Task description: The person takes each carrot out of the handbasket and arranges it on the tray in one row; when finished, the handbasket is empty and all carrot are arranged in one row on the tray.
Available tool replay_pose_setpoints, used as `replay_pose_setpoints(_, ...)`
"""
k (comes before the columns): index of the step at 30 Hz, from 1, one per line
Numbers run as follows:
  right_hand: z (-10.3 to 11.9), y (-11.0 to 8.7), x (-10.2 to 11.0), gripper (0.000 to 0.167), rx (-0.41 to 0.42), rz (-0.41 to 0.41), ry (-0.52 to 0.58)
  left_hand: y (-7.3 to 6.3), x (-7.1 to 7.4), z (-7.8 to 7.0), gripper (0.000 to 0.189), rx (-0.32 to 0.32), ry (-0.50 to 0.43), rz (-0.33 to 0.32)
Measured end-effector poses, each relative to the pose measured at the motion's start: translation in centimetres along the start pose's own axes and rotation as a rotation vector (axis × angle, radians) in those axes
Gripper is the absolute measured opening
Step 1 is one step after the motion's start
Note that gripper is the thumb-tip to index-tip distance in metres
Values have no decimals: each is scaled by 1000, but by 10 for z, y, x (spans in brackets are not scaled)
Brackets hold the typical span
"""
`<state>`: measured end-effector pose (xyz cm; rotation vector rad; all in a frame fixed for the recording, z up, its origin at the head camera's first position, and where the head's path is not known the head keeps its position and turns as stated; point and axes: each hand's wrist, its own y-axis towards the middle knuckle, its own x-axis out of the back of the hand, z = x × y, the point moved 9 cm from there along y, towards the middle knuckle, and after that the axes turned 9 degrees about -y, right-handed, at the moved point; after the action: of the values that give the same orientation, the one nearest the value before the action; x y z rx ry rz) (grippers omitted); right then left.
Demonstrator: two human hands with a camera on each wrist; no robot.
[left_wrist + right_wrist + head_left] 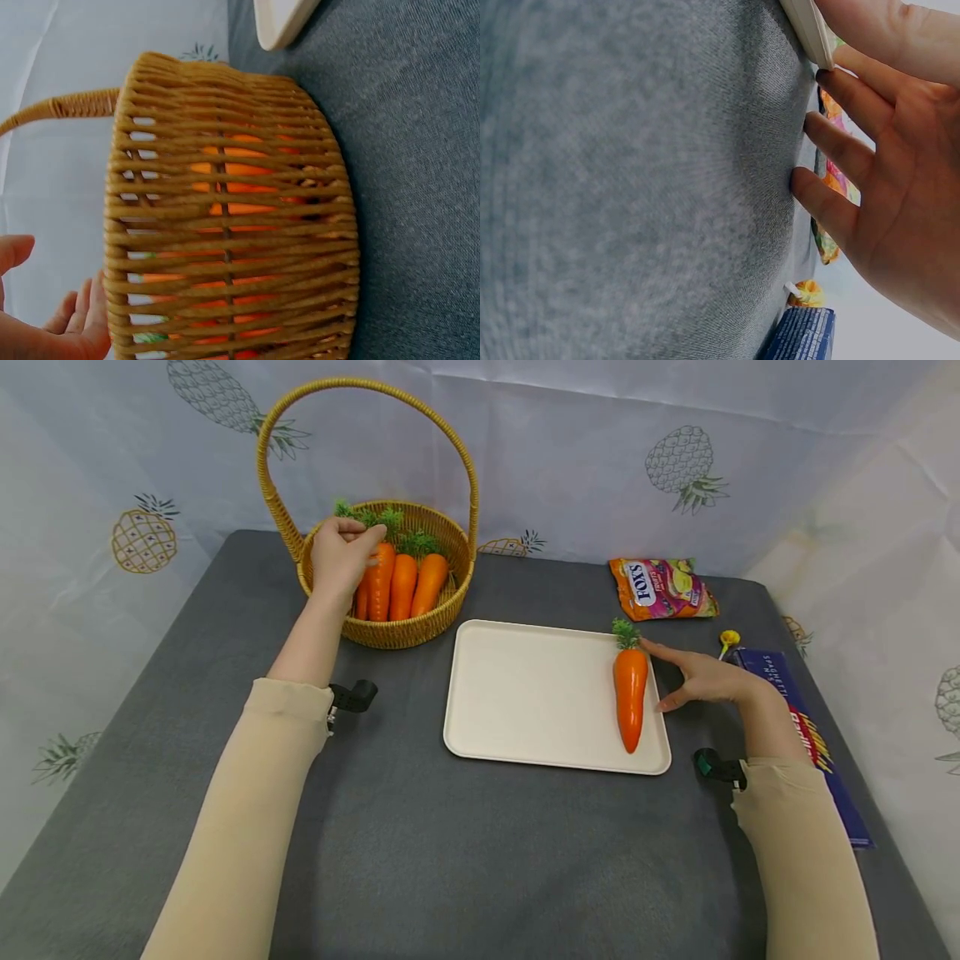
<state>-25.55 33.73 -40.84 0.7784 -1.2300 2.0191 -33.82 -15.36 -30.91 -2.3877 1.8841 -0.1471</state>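
A wicker basket [397, 633] with a tall arched handle holds several orange carrots [403, 585] with green tops. My left hand [343, 553] reaches over its left rim beside the leftmost carrot. In the left wrist view, the thumb [15, 253] stands apart from the fingers, whose tips are partly hidden behind the rim. A single carrot [630, 697] lies on the right side of a cream tray [525, 693], its top toward the back. My right hand [701, 678] is spread at the tray's right edge, close to that carrot, fingers extended near the cloth.
At the back right lies a candy bag [663, 589]. A small yellow-headed item [727, 642] and a blue spaghetti pack [806, 727] lie right of my right hand. Behind the dark table [480, 860] hangs a pineapple-printed sheet [570, 460].
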Motion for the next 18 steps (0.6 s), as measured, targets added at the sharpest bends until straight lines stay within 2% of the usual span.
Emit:
replay_pose_setpoints(5, 0, 0, 1, 111, 4, -2, -7, 5, 7, 7, 41, 34, -6, -21)
replay_pose_setpoints(14, 1, 1, 1, 112, 6, -7, -12, 11, 10, 16, 42, 51, 92, -44)
replay_pose_setpoints(18, 1, 1, 1, 112, 5, -7, -10, 13, 10, 18, 47, 54, 175, -58)
